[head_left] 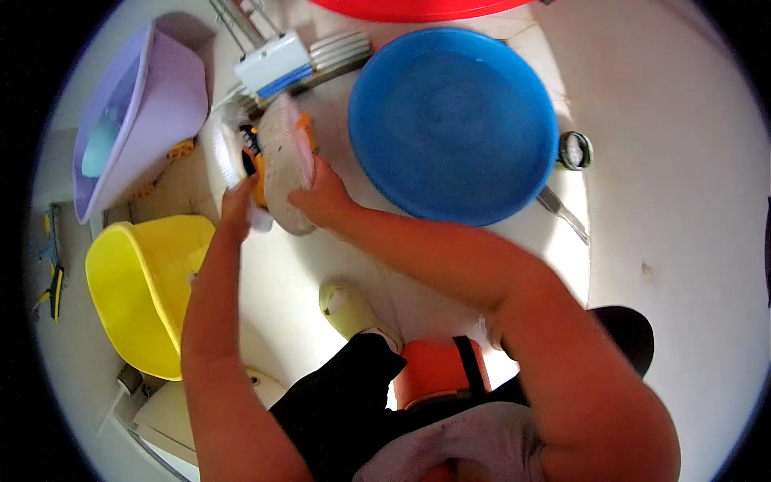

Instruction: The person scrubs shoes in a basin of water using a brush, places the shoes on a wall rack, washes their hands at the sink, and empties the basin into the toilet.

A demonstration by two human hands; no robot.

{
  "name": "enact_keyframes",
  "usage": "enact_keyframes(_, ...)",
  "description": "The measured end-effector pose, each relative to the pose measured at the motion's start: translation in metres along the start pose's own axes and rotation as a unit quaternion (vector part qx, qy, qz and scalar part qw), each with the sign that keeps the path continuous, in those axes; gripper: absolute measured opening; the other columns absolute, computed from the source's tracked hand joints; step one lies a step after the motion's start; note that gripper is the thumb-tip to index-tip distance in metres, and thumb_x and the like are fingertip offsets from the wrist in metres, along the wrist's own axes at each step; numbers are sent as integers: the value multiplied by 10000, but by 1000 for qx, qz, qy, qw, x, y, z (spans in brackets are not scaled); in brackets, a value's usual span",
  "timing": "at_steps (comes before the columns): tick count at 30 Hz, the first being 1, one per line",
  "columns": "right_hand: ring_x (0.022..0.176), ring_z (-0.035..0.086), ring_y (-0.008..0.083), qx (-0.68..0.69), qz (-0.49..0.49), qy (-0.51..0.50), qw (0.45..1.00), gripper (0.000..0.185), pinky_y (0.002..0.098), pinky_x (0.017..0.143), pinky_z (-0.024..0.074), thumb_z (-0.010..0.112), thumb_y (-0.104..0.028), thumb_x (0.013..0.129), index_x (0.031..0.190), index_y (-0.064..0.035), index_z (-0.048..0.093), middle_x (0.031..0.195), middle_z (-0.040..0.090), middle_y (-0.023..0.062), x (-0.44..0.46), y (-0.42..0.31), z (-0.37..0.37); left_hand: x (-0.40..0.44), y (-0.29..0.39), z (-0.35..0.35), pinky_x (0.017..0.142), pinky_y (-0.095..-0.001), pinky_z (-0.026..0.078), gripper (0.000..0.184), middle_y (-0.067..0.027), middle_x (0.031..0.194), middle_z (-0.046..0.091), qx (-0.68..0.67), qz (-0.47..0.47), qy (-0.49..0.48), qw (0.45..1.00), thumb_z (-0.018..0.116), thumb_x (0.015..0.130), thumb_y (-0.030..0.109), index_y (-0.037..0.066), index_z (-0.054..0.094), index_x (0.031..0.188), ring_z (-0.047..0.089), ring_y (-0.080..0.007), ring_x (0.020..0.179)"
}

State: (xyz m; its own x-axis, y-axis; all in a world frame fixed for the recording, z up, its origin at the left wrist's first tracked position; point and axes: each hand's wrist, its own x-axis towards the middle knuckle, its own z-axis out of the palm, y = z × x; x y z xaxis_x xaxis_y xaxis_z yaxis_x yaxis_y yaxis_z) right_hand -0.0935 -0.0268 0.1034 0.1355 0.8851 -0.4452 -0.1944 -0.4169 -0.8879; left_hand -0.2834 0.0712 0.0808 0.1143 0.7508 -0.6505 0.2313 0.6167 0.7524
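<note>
Holding a pair of shoes in the head view, one to each hand, side by side just ahead of the fingers. With the left hand (pixel 234 209), gripping the blurred left shoe (pixel 227 157) at its near end, thumb and fingers bent in close; cannot tell exactly how far around. With the right hand (pixel 325 197), gripping the right shoe (pixel 281 165) by its edge, with the thumb against the pale sole and the other fingers partly hidden; cannot tell how tightly. Just right of the right fingers, a blue basin (pixel 454 120), with a small can (pixel 575 151) beyond its far side. Ahead of both sets of fingers, a white mop head (pixel 275 64). Left of the left fingers, a purple tub (pixel 181 88) farther ahead and a yellow bin (pixel 112 257) nearer the body. Below the right fingers, toward the body, a green slipper (pixel 341 309).
</note>
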Motion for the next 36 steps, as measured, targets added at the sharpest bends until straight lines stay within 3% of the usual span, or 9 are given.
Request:
enact_keyframes(7,1073,516,246,196,10,-154,968,476,414,920,407,581,-122,796,1238,-76,412,1146,543,111,-87,-102,-204,-143,100,69,838,-340,441,447,-88,1042,559,6,63,-205,977,510,848,340,64,422,1188,560,-194,931)
enact_keyframes(11,1101,505,274,145,118,-15,982,482,446,920,409,568,-136,804,1256,-88,408,1187,528,97,-84,-110,-282,-113,85,179,800,-318,436,458,-64,958,546,-48,33,-219,974,542,812,351,116,423,1186,545,-184,841)
enact_keyframes(15,1119,481,301,165,90,-43,981,490,426,926,405,563,-166,811,1261,-66,398,1214,493,142,-49,-50,-344,-98,36,294,898,-386,390,779,-130,1283,406,59,66,-72,993,601,790,244,112,123,1391,451,-256,1100)
enact_keyframes(16,1098,489,310,-33,-19,81,996,493,411,916,411,570,-159,802,1254,-58,404,1198,497,152,-52,-30,-348,-99,28,306,919,-383,376,831,-149,1326,364,80,51,-72,993,605,795,238,119,54,1406,437,-280,1121)
enact_keyframes(19,936,530,344,-427,-335,319,777,400,366,811,443,602,-138,758,1121,-20,483,1041,536,169,-89,3,-362,-45,-20,320,925,-384,368,847,-166,1319,370,247,137,1,959,630,778,225,146,69,1408,422,-298,1136)
enact_keyframes(23,819,534,300,-462,-255,246,813,198,396,708,443,621,-170,750,876,-54,523,904,533,124,-178,56,-411,-45,-15,344,901,-466,368,908,-284,1142,426,492,126,113,854,622,711,426,252,63,1405,465,-425,1010)
enact_keyframes(28,1162,364,351,-668,20,250,701,702,436,1003,269,673,-273,706,1305,-143,331,1247,398,162,-218,136,-447,-46,-18,372,902,-472,366,960,-273,1190,353,558,106,120,814,633,694,449,275,8,1401,451,-443,1004)
enact_keyframes(32,1045,450,319,-608,63,177,771,628,411,870,402,691,-177,675,1233,-115,408,1123,461,141,-203,152,-474,18,-20,312,938,-451,334,1003,-210,1281,360,188,112,-185,958,682,714,287,181,-40,1402,408,-332,1146)
enact_keyframes(36,967,500,324,-501,-223,293,783,324,411,828,423,631,-114,729,1038,-78,540,1008,525,148,-179,86,-440,-19,-41,331,896,-415,393,823,-135,1188,491,107,57,-67,990,665,754,236,87,147,1375,482,-294,1073)
